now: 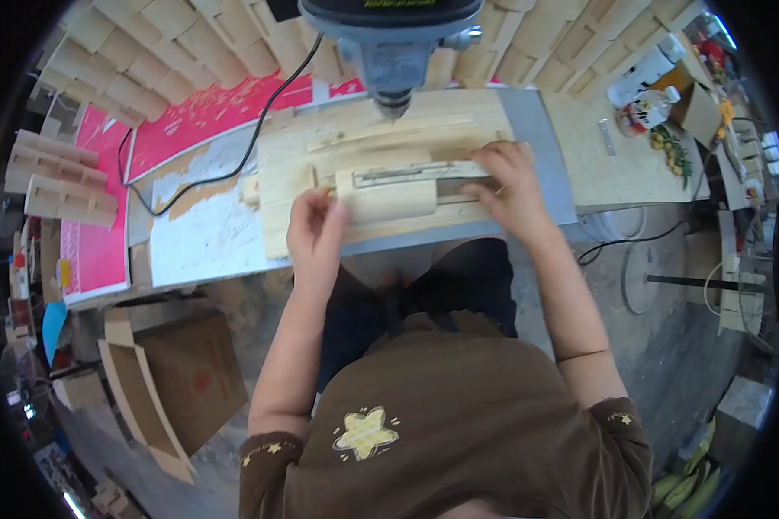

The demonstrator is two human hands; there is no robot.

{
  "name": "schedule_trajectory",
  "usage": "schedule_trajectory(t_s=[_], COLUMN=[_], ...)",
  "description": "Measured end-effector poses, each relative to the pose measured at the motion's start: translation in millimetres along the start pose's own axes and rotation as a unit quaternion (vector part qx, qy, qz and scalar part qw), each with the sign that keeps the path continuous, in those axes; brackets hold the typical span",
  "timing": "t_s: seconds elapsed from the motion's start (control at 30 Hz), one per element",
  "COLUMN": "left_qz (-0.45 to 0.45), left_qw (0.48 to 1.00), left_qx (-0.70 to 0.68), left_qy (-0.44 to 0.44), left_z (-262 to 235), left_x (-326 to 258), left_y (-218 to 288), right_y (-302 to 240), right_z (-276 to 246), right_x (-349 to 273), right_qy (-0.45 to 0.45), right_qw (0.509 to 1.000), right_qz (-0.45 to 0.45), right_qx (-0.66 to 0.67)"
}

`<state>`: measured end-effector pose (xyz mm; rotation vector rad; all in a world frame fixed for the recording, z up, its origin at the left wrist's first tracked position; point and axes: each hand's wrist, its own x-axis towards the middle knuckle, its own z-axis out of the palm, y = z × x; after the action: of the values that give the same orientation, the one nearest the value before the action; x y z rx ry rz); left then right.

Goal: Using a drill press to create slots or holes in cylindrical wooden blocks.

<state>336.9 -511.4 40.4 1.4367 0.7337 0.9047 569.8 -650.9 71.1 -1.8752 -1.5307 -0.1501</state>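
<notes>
A pale, rounded wooden block (pixel 388 199) lies on the board bed under the drill press. My left hand (pixel 314 227) grips its left end, the thumb and fingertips bent together against the edge. Along the block's upper side runs a narrow, light-coloured marked strip (pixel 411 174) with a slot in it. My right hand (pixel 512 186) pinches the right end of this strip, its fingers curled over the top and the thumb below. The hand partly hides that end. Above and beyond the block hangs the drill chuck (pixel 392 104), apart from the wood.
Stacked wooden blocks (pixel 147 35) line the far side, with more in a pile (pixel 71 201) at left. A black cable (pixel 249 156) crosses the table. A bottle (pixel 645 112) stands at far right. An open cardboard box (pixel 182 381) is on the floor at left.
</notes>
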Motion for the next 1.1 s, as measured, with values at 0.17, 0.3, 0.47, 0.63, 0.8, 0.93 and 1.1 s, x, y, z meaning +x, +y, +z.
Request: schedule_trajectory(t_s=[0.17, 0.3, 0.47, 0.63, 0.8, 0.93, 1.1], left_qz=[0.171, 0.151, 0.134, 0.123, 0.118, 0.137, 0.088], left_qw=[0.939, 0.933, 0.968, 0.964, 0.944, 0.928, 0.931], left_qx=[0.290, 0.325, 0.203, 0.213, 0.277, 0.321, 0.326], left_qy=[-0.061, -0.028, -0.067, -0.098, -0.139, -0.131, -0.137], left_z=[8, -16, -9, -2, -4, -2, 0], left_x=[-16, -2, 32, 46, 53, 43, 40], left_y=[-15, -45, -71, -29, -17, -6, 1], right_y=[10, 28, 39, 24, 16, 8, 6], right_z=[29, 35, 69, 57, 64, 66, 64], right_x=[-9, 22, 17, 33, 29, 0, -10], right_qy=[0.049, 0.028, 0.018, 0.027, 0.130, 0.117, 0.034], right_qw=[0.998, 0.998, 0.998, 0.997, 0.984, 0.973, 0.976], right_qz=[0.037, -0.007, 0.036, 0.060, 0.072, 0.191, 0.210], right_qx=[0.017, 0.064, 0.041, 0.030, 0.102, 0.058, 0.055])
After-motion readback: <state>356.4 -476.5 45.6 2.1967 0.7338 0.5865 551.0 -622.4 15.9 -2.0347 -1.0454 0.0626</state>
